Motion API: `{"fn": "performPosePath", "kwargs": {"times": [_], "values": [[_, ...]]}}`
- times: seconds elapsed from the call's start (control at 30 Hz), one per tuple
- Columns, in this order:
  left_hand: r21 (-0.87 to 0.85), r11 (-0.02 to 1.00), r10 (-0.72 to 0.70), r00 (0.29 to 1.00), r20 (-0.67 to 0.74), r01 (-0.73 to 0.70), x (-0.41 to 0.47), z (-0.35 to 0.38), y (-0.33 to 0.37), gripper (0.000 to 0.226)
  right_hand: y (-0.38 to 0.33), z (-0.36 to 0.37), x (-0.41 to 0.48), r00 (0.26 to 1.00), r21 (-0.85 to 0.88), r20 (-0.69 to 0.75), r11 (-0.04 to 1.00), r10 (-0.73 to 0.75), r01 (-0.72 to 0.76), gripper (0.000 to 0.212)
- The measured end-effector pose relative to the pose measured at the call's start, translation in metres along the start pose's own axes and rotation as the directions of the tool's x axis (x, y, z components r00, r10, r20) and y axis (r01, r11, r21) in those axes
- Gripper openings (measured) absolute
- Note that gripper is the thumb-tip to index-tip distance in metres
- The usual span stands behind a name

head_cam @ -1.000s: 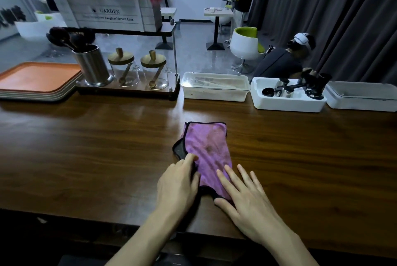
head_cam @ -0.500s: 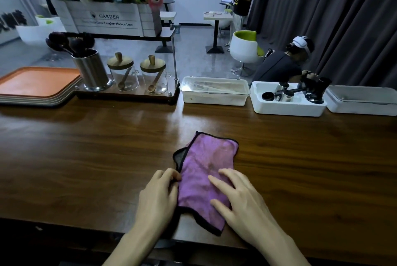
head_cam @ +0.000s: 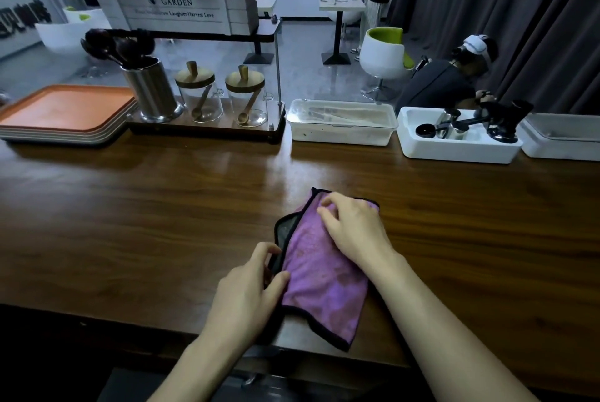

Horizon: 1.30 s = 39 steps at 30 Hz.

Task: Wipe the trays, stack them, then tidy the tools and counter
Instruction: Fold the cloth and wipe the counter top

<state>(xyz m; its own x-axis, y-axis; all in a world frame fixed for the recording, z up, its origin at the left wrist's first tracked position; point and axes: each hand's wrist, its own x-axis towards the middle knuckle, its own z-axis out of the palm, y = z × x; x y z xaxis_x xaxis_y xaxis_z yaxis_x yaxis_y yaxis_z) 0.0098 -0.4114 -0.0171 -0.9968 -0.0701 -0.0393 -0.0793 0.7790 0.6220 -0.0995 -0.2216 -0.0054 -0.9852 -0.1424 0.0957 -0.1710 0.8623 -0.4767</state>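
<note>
The cloth (head_cam: 321, 278) is lying on the counter (head_cam: 130, 223) under both hands: the left hand (head_cam: 246, 297) is pinching its left edge and the right hand (head_cam: 354, 229) is curling over its far end. Far to the left, beyond the left hand, a stack of trays (head_cam: 65, 115) is sitting at the counter's back. Right of the stack, a utensil holder (head_cam: 151, 89) and two jars (head_cam: 198, 93) are standing in a row. Straight beyond the right hand a lidded box (head_cam: 341, 125) is sitting, with a tool bin (head_cam: 454, 148) to its right.
</note>
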Motion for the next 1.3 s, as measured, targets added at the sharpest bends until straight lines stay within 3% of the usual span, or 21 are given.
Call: {"fn": "performPosePath", "kwargs": {"times": [0.17,0.27,0.43,0.5,0.57,0.7,0.8,0.87,0.97,1.1,1.2,1.3], "values": [[0.025,1.000,0.007,1.000,-0.010,-0.007,-0.003,-0.001,-0.003,0.027,-0.021,0.022,0.038,0.985,-0.061,0.021,0.984,0.169,-0.167,0.043],[0.011,1.000,0.018,1.000,-0.023,-0.018,-0.002,0.000,-0.002,0.025,-0.031,0.027,0.051,0.981,-0.141,0.052,0.974,0.187,-0.179,0.028],[-0.050,0.999,0.012,1.000,-0.023,-0.013,-0.003,-0.002,-0.002,0.026,-0.049,0.038,0.057,0.977,0.011,-0.152,0.989,0.147,-0.147,0.017],[-0.060,0.998,0.010,1.000,-0.022,-0.011,-0.002,-0.002,-0.005,0.031,-0.051,0.045,0.056,0.992,0.003,-0.083,0.996,0.090,-0.090,0.026],[0.032,0.999,0.035,0.999,-0.015,-0.034,-0.004,-0.002,-0.009,0.037,-0.045,0.046,0.051,0.999,0.056,0.026,0.998,0.034,-0.036,0.038],[0.243,0.945,0.240,0.969,-0.056,-0.220,-0.010,0.002,-0.016,0.044,-0.017,0.025,0.001,0.985,0.130,0.065,0.980,-0.159,0.149,0.036],[0.153,0.869,0.485,0.871,-0.081,-0.470,-0.005,0.008,-0.017,0.044,0.013,0.014,-0.068,0.952,0.132,-0.002,0.944,-0.305,0.303,0.024],[0.094,0.834,0.547,0.837,-0.016,-0.543,0.002,0.013,-0.015,0.046,0.032,0.012,-0.103,0.943,0.121,0.012,0.936,-0.334,0.330,0.024],[0.124,0.842,0.520,0.851,0.069,-0.524,0.008,0.026,-0.028,0.049,0.048,0.010,-0.128,0.935,0.091,0.130,0.943,-0.329,0.319,0.044],[0.237,0.859,0.459,0.888,0.032,-0.453,0.009,0.034,-0.047,0.048,0.055,0.010,-0.124,0.907,-0.035,0.261,0.936,-0.330,0.350,0.073],[0.324,0.855,0.408,0.911,0.060,-0.404,0.019,0.032,-0.046,0.056,0.057,0.011,-0.112,0.918,-0.069,0.232,0.936,-0.322,0.346,0.073],[0.297,0.875,0.366,0.924,0.108,-0.382,0.023,0.029,-0.041,0.065,0.053,0.012,-0.105,0.924,-0.073,0.219,0.940,-0.312,0.335,0.066]]}}
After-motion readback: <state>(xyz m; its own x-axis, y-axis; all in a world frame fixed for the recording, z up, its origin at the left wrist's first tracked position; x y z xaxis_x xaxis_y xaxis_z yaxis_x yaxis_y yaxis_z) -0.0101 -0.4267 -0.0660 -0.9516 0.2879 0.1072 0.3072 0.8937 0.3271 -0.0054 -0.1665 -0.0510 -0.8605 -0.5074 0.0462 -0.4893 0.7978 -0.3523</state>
